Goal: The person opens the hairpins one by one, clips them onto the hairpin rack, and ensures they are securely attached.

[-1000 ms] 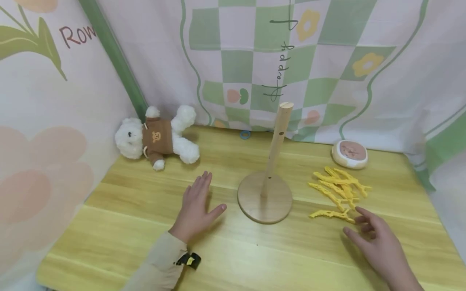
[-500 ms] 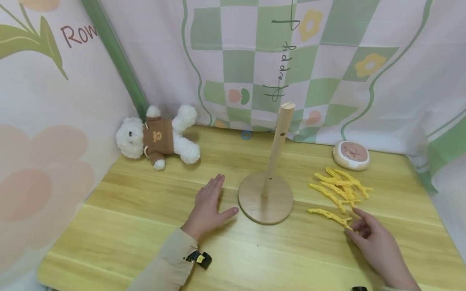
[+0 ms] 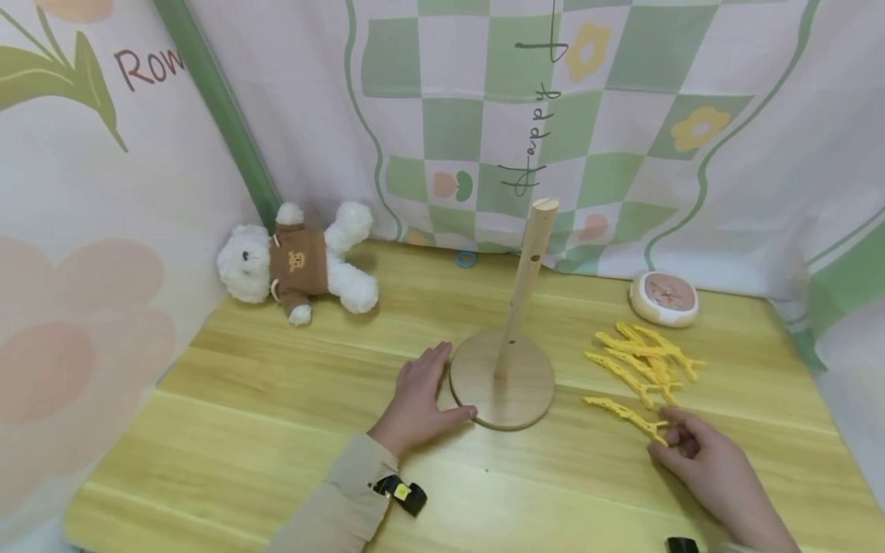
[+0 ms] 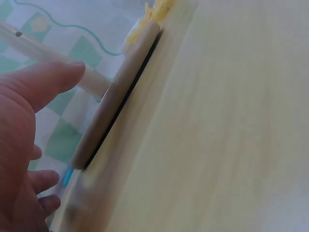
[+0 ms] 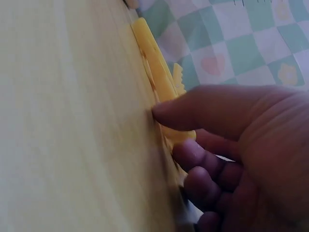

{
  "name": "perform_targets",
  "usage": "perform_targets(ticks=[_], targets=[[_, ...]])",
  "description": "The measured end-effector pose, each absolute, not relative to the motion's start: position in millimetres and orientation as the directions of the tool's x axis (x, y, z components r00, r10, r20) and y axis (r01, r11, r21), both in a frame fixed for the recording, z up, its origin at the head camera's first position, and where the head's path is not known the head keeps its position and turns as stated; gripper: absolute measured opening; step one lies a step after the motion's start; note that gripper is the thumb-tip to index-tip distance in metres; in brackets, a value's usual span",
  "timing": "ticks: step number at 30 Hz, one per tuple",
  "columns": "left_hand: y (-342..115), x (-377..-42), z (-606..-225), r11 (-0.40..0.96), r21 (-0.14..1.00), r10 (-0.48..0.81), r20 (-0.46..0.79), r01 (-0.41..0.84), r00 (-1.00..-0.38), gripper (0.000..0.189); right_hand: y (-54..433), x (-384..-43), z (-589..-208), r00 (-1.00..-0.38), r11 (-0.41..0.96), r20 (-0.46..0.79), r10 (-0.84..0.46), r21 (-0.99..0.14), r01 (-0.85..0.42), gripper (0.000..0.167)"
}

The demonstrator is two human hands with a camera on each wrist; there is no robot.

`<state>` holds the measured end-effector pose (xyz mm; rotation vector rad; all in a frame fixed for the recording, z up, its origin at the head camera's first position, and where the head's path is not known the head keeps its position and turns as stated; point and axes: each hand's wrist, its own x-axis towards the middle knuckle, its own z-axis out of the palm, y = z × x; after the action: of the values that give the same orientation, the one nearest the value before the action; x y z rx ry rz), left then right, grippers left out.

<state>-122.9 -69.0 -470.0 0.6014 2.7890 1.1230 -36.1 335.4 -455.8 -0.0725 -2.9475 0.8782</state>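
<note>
A yellow branch-shaped plastic piece (image 3: 622,412) lies low over the table at the right, its forked end between the thumb and index finger of my right hand (image 3: 712,472). In the right wrist view the thumb presses against this yellow piece (image 5: 157,60), while the other fingers curl below. My left hand (image 3: 415,403) has its fingers extended at the left rim of the round wooden base (image 3: 512,403). From that base rises a wooden post (image 3: 525,280) with small holes. The left wrist view shows the thumb (image 4: 53,82) in front of the post, beside the base edge (image 4: 116,104).
Several similar yellow pieces (image 3: 646,357) lie in a loose pile behind the right hand. A white and pink rounded object (image 3: 665,298) sits behind them. A plush toy (image 3: 297,261) lies at the back left, and a blue ring (image 3: 466,259) is near the curtain (image 3: 456,127).
My left hand has moved right, up to the wooden base. My right hand has closed its thumb and index finger on one yellow piece, whose forked end has swung toward me.
</note>
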Motion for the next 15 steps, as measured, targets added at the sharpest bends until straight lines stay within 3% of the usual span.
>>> perform_targets(ticks=[15], targets=[[-54, -128, -470, 0.772, 0.537, 0.378, 0.043, 0.340, -0.925, 0.102, 343, -28, -460, -0.983, 0.769, 0.039, 0.179, -0.629, 0.115, 0.046]])
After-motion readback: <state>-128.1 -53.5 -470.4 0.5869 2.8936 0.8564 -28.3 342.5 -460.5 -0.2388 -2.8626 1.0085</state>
